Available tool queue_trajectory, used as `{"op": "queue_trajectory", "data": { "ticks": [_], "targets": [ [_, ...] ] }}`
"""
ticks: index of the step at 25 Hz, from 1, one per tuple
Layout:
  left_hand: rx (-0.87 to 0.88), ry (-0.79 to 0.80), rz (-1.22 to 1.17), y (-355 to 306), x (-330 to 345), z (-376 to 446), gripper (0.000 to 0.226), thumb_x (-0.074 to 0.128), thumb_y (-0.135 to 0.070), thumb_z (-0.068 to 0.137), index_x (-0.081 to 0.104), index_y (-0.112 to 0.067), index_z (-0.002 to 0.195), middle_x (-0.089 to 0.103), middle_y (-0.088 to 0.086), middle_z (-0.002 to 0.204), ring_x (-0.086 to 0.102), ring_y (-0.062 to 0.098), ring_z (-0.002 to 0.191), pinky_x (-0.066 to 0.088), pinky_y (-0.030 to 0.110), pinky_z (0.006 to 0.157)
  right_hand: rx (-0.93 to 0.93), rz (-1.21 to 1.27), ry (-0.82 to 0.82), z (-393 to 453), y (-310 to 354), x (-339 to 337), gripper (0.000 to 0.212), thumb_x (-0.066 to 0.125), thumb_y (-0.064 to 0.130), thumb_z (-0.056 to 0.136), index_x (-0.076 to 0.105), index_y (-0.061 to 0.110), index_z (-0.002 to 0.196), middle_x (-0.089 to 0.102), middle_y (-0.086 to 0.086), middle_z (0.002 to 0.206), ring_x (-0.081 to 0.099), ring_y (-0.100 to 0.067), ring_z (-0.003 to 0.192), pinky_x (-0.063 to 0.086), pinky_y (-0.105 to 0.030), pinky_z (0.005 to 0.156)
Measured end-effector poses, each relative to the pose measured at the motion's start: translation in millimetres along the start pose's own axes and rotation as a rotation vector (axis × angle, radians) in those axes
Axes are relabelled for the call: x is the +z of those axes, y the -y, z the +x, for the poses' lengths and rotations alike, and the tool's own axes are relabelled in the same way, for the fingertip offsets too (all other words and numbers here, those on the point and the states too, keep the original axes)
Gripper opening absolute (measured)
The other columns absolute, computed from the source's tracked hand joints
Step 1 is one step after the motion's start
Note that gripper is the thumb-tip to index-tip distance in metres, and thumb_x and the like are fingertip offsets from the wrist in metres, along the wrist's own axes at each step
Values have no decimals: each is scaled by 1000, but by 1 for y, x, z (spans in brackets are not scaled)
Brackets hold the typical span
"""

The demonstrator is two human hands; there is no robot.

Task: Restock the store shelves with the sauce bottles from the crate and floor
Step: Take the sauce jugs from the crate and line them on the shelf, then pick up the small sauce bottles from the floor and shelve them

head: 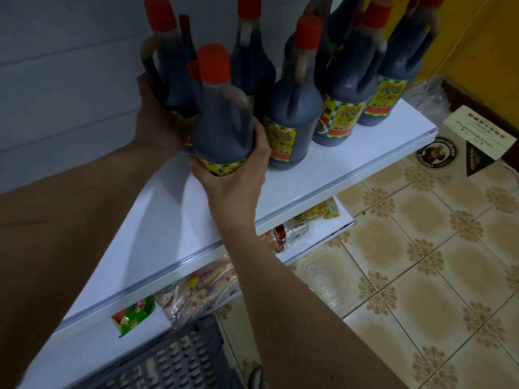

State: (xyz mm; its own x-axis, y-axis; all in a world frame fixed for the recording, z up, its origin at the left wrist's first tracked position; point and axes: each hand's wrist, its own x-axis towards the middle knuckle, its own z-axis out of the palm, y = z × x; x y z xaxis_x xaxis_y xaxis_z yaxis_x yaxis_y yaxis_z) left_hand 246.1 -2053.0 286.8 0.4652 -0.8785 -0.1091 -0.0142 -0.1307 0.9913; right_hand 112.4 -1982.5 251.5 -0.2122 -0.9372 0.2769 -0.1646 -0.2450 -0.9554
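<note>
We reach both bare arms up and forward over the white shelf (323,175). Our right hand (238,175) wraps round the lower body of a dark sauce bottle (222,119) with a red cap, thumb on the right side by the label, fingers curling under the left edge of its base; the wrist bends back and the forearm runs down to the lower right. The bottle stands about upright, its base at or just above the shelf; we cannot tell whether it touches. Our left hand (157,122) lies behind it, palm against the lower part of a second bottle (168,80) nearer the wall; its fingers are hidden, so we cannot tell how firmly it holds. More red-capped bottles (295,116) stand close together to the right on the same shelf. Below, a lower shelf carries snack packets (196,290), a grey crate (168,360) sits at the bottom edge, and patterned floor tiles (421,276) spread out to the right.
</note>
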Motion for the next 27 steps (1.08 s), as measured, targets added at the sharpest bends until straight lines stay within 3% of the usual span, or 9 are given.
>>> {"op": "queue_trajectory", "data": {
  "ticks": [2, 5, 6, 8, 11, 15, 18, 21, 27],
  "targets": [
    [35, 14, 169, 2, -4, -1, 56, 48, -49, 98, 44, -18, 145, 56, 8, 143, 62, 24, 118, 59, 31, 78, 80, 5, 36, -3, 0, -4, 104, 91, 34, 61, 30, 35, 145, 48, 9, 142, 51, -15, 130, 50, -43, 101],
    [-106, 66, 455, 15, -22, -25, 107, 77, -41, 75, 11, -30, 158, 42, 14, 152, 50, 36, 129, 50, 46, 99, 213, -41, 206, -17, -4, -27, 113, 90, 30, 62, 23, 36, 152, 43, 12, 149, 44, -11, 137, 45, -42, 109],
    [-137, 17, 580, 18, -30, -43, 108, 77, -42, 79, 4, -31, 158, 39, 17, 153, 47, 40, 132, 45, 49, 103, 242, -53, 287, -23, -3, -39, 114, 89, 27, 65, 19, 36, 154, 39, 15, 152, 39, -8, 140, 41, -41, 112],
    [-165, -14, 699, 19, -47, -90, 91, 62, -56, 89, 8, -31, 158, 38, 22, 154, 43, 43, 135, 39, 50, 109, 346, -115, 388, -35, 7, -73, 110, 86, 27, 73, 14, 35, 157, 32, 19, 154, 32, -4, 141, 36, -34, 115],
    [-162, 55, 928, -6, -70, -169, 72, 43, -62, 96, 22, -30, 156, 35, 22, 155, 28, 38, 146, 23, 55, 118, 402, -442, 498, -69, 58, -122, 88, 71, 33, 86, 18, 28, 157, 35, 3, 156, 41, -23, 139, 40, -44, 111],
    [-173, 212, 1061, -67, -99, -292, 64, 30, -63, 98, 30, -32, 153, 31, 3, 161, 15, 26, 152, 12, 53, 121, 256, -819, 924, -145, 175, -138, 55, 50, 29, 95, 35, 26, 148, 42, -4, 149, 39, -32, 136, 31, -51, 113],
    [-155, 333, 1135, -100, -141, -377, 66, 28, -66, 97, 32, -31, 152, 35, 3, 159, 18, 27, 151, 12, 54, 121, 316, -838, 925, -205, 236, -152, 48, 47, 29, 96, 38, 30, 143, 40, -4, 151, 38, -34, 138, 31, -56, 111],
    [-202, 412, 1202, -133, -181, -440, 67, 24, -69, 96, 37, -30, 149, 43, 5, 154, 25, 30, 147, 16, 57, 119, 404, -874, 1038, -249, 276, -183, 64, 49, 35, 97, 19, 36, 154, 16, -1, 165, 21, -36, 147, 24, -60, 115],
    [-271, 428, 1213, -157, -195, -495, 73, 18, -69, 96, 29, -27, 154, 33, 3, 160, 18, 29, 151, 10, 57, 121, 378, -928, 1009, -280, 325, -223, 67, 46, 42, 100, 14, 29, 157, 19, -8, 163, 22, -36, 147, 33, -53, 113]
  ]
}}
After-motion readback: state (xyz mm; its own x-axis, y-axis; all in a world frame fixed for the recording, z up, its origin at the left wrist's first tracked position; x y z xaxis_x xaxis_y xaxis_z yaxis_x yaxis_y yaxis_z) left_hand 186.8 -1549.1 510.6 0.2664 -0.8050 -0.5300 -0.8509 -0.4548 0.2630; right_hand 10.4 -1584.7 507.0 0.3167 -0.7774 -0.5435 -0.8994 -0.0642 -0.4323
